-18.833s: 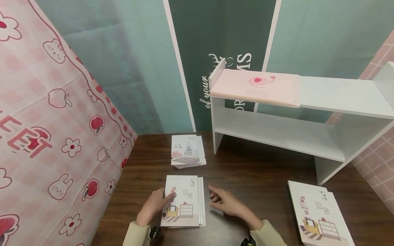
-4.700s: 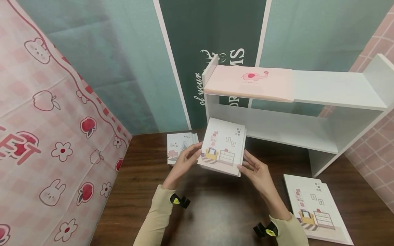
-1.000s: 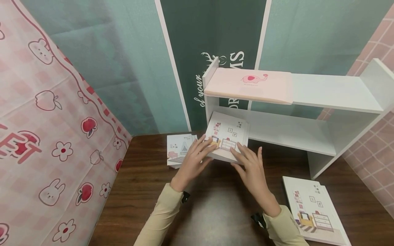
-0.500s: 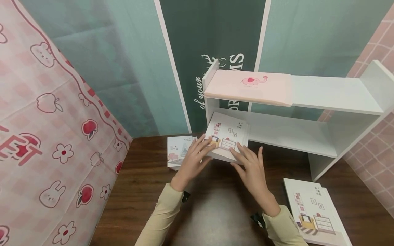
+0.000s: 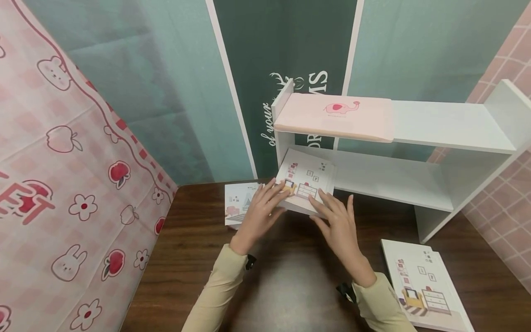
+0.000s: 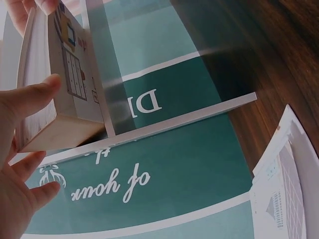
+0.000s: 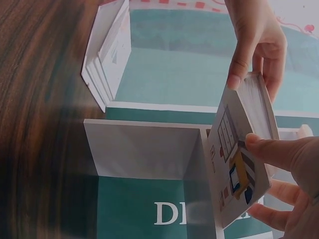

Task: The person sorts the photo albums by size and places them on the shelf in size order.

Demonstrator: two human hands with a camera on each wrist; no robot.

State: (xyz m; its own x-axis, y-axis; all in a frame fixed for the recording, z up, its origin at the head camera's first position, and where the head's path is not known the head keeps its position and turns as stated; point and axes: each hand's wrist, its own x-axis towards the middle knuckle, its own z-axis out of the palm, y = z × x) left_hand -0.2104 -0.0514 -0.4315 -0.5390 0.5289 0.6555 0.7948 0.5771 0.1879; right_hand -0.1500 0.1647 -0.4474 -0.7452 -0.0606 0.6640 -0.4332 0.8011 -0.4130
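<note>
A small stack of white books (image 5: 307, 175) with a room drawing on the cover lies tilted at the left end of the white shelf's (image 5: 394, 177) lower board. My left hand (image 5: 259, 216) holds its near left corner, fingers across the cover. At the near right edge, my right hand (image 5: 338, 226) grips it, fingertips on top and thumb lower down. In the right wrist view, the right thumb (image 7: 274, 149) presses one illustrated cover while fingers lie on the opposite side. The left wrist view has the left thumb (image 6: 35, 97) against the page edges.
More white books (image 5: 240, 205) lie at the back left of the dark wooden table (image 5: 191, 258). Another stack of books (image 5: 427, 286) is at the right. A flat pink item with an elephant print (image 5: 336, 115) covers the left part of the top board.
Since the oldest frame, the stack has gone from the table up to the lower shelf board. In the last second it has shifted slightly inward, both hands still on it.
</note>
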